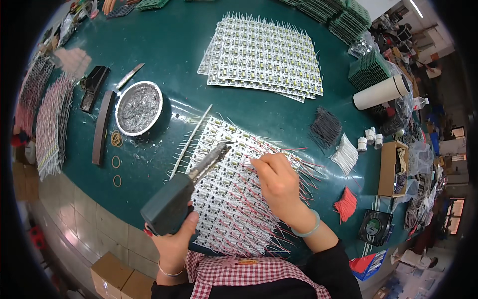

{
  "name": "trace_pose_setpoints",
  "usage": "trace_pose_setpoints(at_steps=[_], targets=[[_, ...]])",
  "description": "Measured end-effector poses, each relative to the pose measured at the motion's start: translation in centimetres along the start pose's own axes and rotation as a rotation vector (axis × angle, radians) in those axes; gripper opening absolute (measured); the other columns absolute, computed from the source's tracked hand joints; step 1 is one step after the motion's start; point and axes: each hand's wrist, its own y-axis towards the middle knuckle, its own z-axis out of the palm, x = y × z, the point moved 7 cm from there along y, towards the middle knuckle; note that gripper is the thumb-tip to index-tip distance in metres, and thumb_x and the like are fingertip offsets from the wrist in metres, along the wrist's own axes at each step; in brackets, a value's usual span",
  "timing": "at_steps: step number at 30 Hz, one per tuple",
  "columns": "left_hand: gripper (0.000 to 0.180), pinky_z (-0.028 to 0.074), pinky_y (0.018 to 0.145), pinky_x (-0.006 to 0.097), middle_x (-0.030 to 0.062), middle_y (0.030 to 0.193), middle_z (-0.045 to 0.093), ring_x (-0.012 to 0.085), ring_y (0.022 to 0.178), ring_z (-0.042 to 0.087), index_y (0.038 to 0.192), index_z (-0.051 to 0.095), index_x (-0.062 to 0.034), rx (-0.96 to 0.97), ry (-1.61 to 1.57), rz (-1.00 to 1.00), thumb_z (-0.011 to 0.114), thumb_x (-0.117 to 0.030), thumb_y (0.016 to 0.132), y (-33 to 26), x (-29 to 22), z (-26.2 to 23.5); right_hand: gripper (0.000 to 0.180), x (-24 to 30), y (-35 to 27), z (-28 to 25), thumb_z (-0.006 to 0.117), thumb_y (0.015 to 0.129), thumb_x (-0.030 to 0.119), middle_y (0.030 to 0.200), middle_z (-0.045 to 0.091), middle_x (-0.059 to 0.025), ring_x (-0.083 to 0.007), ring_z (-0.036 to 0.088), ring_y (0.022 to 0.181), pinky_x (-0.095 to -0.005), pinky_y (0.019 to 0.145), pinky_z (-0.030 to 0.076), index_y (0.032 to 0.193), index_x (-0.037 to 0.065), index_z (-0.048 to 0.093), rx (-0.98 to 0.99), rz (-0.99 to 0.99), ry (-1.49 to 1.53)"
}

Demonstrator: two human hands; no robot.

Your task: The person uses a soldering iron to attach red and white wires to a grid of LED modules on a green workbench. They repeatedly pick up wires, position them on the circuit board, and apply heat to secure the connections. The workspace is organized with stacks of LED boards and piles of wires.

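Note:
My left hand grips a dark grey pistol-shaped soldering gun; its metal tip reaches over a white panel of small circuit boards lying on the green table. My right hand rests on that panel with fingers pinched on a thin red wire close to the gun's tip. Many red wires stick out from the panel's right side.
A round metal pot of solder sits left of the panel, with rubber bands and dark bars beside it. A stack of board panels lies farther back. Black, white and red wire bundles, a white cylinder and a cardboard box stand right.

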Motion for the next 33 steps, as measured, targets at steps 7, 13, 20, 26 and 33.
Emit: trace_pose_setpoints(at_steps=[7,13,20,26,33], targets=[[0.029,0.05,0.063,0.024,0.0076,0.089,0.071,0.0099,0.073,0.063,0.101,0.068,0.0044,0.105,0.215,0.201,0.079,0.001,0.075,-0.3,0.6,1.1,0.035,-0.7,-0.8,2.3,0.063,0.07,-0.007,0.095,0.058,-0.0112,-0.0277,0.058,0.083,-0.0365,0.065,0.05,0.105,-0.001,0.064,0.03,-0.024,-0.021],[0.02,0.049,0.062,0.025,0.0079,0.083,0.069,0.0094,0.07,0.063,0.093,0.068,0.0058,0.115,0.223,0.317,0.077,0.001,0.076,-0.1,0.6,2.2,0.035,-0.7,-0.9,2.4,0.062,0.071,-0.006,0.095,0.057,-0.0116,-0.0281,0.058,0.084,-0.0363,0.064,0.05,0.106,-0.001,0.064,0.043,-0.01,-0.039],[0.019,0.048,0.059,0.026,0.0092,0.08,0.068,0.0125,0.066,0.062,0.093,0.068,0.0048,0.142,0.35,0.407,0.075,0.001,0.075,0.1,0.4,2.8,0.034,-0.7,-0.8,2.3,0.062,0.071,-0.005,0.095,0.056,-0.0122,-0.0287,0.058,0.086,-0.0371,0.066,0.051,0.105,-0.002,0.063,0.049,-0.004,-0.037],[0.015,0.045,0.055,0.026,0.0075,0.074,0.064,0.0121,0.06,0.058,0.089,0.066,0.0034,0.146,0.3,0.368,0.075,0.001,0.076,0.3,0.6,3.2,0.034,-0.6,-0.7,2.3,0.062,0.07,-0.006,0.095,0.056,-0.0129,-0.0295,0.057,0.087,-0.037,0.068,0.05,0.104,-0.003,0.063,0.061,0.001,-0.032],[0.013,0.041,0.051,0.026,0.0054,0.067,0.058,0.0111,0.055,0.053,0.084,0.065,0.0021,0.144,0.371,0.401,0.075,0.001,0.076,0.2,1.0,3.0,0.034,-0.5,-0.6,2.3,0.062,0.069,-0.006,0.095,0.056,-0.0131,-0.0292,0.057,0.088,-0.0367,0.068,0.05,0.103,-0.003,0.063,0.064,-0.002,-0.037]])
